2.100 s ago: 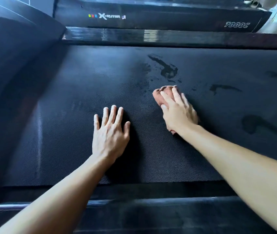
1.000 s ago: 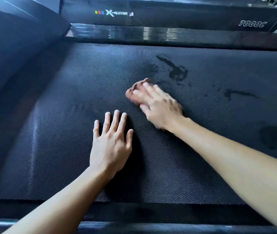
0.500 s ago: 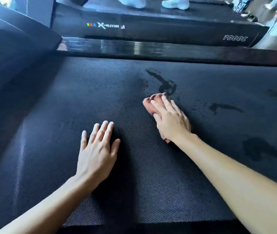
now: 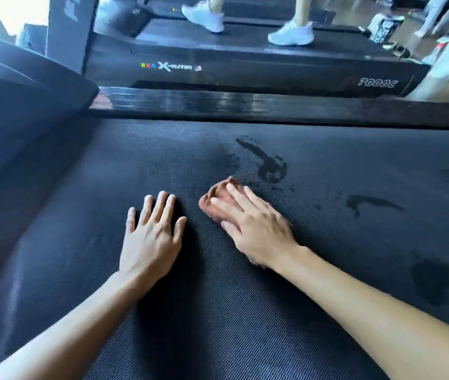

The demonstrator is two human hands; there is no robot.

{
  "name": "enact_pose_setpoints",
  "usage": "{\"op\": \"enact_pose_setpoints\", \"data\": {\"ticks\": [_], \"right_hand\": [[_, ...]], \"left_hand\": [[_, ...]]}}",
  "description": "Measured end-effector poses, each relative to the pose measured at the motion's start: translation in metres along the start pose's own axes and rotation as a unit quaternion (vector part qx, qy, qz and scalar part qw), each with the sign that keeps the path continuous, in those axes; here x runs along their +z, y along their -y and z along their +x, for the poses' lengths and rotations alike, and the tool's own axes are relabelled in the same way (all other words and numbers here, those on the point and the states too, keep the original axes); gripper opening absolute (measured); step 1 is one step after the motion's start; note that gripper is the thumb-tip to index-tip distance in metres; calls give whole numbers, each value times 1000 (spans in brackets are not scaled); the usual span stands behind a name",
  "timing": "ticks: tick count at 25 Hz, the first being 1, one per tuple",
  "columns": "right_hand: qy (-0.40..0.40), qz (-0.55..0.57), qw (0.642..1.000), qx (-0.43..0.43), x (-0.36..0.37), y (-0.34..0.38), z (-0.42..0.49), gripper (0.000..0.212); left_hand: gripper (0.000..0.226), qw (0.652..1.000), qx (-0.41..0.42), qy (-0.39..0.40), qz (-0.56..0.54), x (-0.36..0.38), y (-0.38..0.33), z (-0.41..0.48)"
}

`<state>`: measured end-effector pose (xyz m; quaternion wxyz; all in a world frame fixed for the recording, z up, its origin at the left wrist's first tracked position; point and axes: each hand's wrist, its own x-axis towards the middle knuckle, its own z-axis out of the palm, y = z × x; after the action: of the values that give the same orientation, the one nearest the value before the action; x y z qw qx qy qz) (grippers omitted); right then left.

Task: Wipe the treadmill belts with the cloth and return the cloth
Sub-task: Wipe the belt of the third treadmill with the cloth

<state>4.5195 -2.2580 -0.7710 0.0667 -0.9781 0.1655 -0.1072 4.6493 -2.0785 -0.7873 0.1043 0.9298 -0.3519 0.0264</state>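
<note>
Flatly, right hand (image 4: 256, 229) presses crumpled reddish-brown cloth (image 4: 215, 200) onto ribbed belt (image 4: 217, 311).

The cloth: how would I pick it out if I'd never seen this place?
Look at the wide black treadmill belt that fills the view. Near its middle the right hand presses flat on a small bunched cloth, close to some dark smears. It is the only reddish-brown thing on the belt.
</note>
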Motion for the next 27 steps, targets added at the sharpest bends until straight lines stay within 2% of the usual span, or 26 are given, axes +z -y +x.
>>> {"op": "enact_pose_setpoints", "data": {"ticks": [1, 2, 4, 5, 6, 8, 9, 10, 12, 13, 14, 15, 17, 18, 21, 22, 24, 25, 26, 27], "right_hand": [[18, 6, 999, -36, -2, -10, 0, 53], [25, 6, 1000, -4, -5, -22, 7, 52], [-5, -7, 988, 155, -8, -27, 19, 53], [-20, -15, 983, 180, -6, -21, 20, 53], [-35, -13, 991, 129, 0, -14, 17, 53], [-3, 8, 999, -45, 1, -10, 4, 52], [13, 22, 997, -78, -2, -19, 9, 53], [23, 23, 998, -47, -4, -30, 22, 52], [22, 15, 990, 136, -4, -37, 56, 53], [8, 3, 982, 189, 0, -32, 68, 53], [-20, -11, 984, 175, 6, -27, 75, 53], [-31, -17, 994, 108, 10, -26, 77, 53], [7, 2, 999, -35, 9, -47, 80, 52], [19, 9, 999, -25, 6, -62, 89, 51], [-23, 3, 979, 202, 9, -61, 119, 51], [-38, -10, 983, 181, 15, -51, 124, 52], [-10, -3, 1000, 21, 19, -43, 120, 52], [13, 12, 999, -31, 15, -50, 123, 53], [19, 23, 999, -14, 11, -60, 131, 53], [8, 23, 998, 62, 9, -65, 140, 52]], "left_hand": [[62, 1000, -5, -3, -3, -2, 0, 2], [61, 1000, -11, -4, -2, -4, -1, 4], [59, 1000, -10, -2, 9, -4, -3, 13], [59, 1000, -8, 1, 11, -3, -4, 21], [58, 1000, -5, 6, 8, -2, -5, 32], [57, 1000, 1, 14, -4, 1, -6, 62], [56, 1000, 3, 21, -9, 2, -6, 78], [56, 999, 8, 29, -10, 2, -5, 92], [56, 1000, 21, 21, -1, 8, -2, 107], [56, 1000, 26, 10, 2, 11, -1, 110], [57, 1000, 28, 3, 3, 13, 0, 110], [57, 1000, 27, 0, 5, 14, 1, 111], [57, 1000, 25, -11, 7, 17, 1, 111], [57, 1000, 26, -13, 9, 17, 0, 111], [57, 999, 28, -20, 8, 18, 2, 113], [57, 999, 28, -21, 8, 18, 2, 112], [56, 999, 31, -26, 10, 18, 0, 111], [56, 999, 31, -30, 10, 18, 0, 112], [56, 999, 31, -29, 9, 18, 0, 114], [56, 999, 31, -25, 8, 18, 0, 114]]}}
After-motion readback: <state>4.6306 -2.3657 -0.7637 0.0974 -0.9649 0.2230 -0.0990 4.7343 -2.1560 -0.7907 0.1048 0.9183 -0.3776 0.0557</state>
